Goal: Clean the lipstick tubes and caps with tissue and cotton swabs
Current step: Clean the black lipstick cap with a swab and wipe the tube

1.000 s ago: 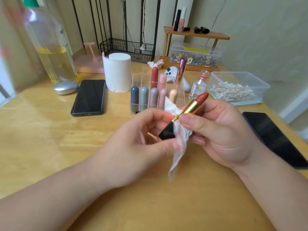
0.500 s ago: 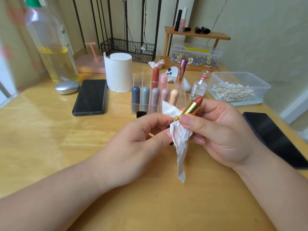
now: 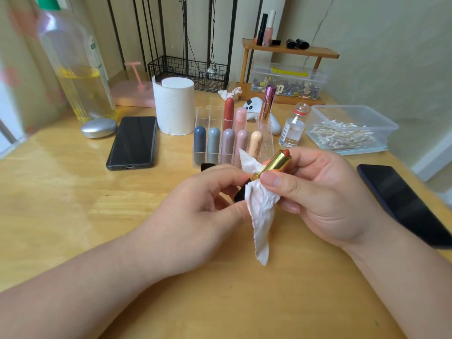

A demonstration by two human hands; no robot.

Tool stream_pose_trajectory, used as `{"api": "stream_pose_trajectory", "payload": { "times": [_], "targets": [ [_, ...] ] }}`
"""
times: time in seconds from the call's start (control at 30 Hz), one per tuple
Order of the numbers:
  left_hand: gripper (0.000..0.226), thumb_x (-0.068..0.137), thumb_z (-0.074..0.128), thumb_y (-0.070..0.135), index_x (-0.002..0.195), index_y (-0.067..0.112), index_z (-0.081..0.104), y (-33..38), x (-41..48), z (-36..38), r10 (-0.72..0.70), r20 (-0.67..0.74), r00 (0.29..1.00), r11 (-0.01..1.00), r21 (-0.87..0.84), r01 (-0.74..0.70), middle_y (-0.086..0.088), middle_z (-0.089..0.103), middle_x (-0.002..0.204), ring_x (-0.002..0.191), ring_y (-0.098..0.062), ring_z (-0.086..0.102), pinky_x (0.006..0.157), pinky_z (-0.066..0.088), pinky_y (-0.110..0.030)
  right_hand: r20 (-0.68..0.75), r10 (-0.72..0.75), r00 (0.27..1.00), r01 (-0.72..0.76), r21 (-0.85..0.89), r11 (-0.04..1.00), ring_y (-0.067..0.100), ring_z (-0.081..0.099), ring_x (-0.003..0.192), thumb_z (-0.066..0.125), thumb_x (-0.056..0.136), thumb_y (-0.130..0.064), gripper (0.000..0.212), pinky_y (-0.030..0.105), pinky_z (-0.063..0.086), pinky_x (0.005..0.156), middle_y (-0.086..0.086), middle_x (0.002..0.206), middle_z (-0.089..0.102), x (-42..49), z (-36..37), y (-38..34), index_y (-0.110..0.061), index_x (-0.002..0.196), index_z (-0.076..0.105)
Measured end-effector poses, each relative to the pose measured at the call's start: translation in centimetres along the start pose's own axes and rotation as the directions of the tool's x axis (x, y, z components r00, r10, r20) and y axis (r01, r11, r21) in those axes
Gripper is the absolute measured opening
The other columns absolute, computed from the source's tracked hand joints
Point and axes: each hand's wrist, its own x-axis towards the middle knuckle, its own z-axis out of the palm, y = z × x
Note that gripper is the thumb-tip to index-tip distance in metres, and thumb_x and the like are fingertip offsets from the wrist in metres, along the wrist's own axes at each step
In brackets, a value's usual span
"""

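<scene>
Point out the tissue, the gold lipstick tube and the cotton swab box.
tissue (image 3: 263,216): head view, crumpled middle part.
gold lipstick tube (image 3: 277,162): head view, gold barrel.
cotton swab box (image 3: 347,112): head view, bare back wall above the swabs.

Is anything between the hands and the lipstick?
Yes, but only the tissue. It lies between the thumb of the right hand and the gold tube of the lipstick, where it is used for wiping. The left hand pinches the black base.
</scene>
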Motion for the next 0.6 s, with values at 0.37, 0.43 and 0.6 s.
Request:
{"api": "stream_pose_trajectory", "payload": {
  "times": [0.37, 0.43, 0.6],
  "targets": [
    [0.042, 0.063, 0.085, 0.038, 0.096, 0.02, 0.066, -0.16, 0.16, 0.0, 0.028, -0.138, 0.99, 0.998, -0.045, -0.035, -0.009, 0.073, 0.085, 0.079, -0.031, 0.067, 0.077, 0.057, -0.042, 0.037, 0.009, 0.999, -0.009, 0.004, 1.0, 0.021, 0.034, 0.054, 0.088, 0.067, -0.032, 0.03, 0.034, 0.02, 0.046, 0.019, 0.071, 0.051, -0.06, 0.05, 0.03, -0.011, 0.079, 0.071],
    [0.042, 0.069, 0.084, 0.032, 0.101, 0.016, 0.062, -0.07, 0.13, -0.17, 0.031, -0.099, 0.995, 0.995, -0.089, -0.039, -0.012, 0.075, 0.087, 0.082, -0.034, 0.069, 0.08, 0.056, -0.04, 0.042, 0.0, 0.999, 0.0, 0.015, 1.0, 0.017, 0.039, 0.051, 0.084, 0.069, -0.022, 0.018, 0.029, 0.024, 0.045, 0.016, 0.069, 0.053, -0.11, -0.04, -0.12, -0.013, 0.078, 0.072],
    [0.036, 0.082, 0.073, 0.028, 0.111, 0.012, 0.059, -0.3, -0.06, 0.18, 0.023, -0.026, 0.999, 0.989, -0.143, -0.026, -0.016, 0.074, 0.103, 0.1, -0.042, 0.067, 0.092, 0.05, -0.061, 0.042, 0.0, 0.999, -0.001, 0.005, 1.0, 0.017, 0.04, 0.053, 0.086, 0.068, -0.031, 0.028, 0.028, 0.025, 0.045, 0.018, 0.072, 0.053, -0.09, -0.18, -0.14, -0.011, 0.081, 0.072]
  ]
}}
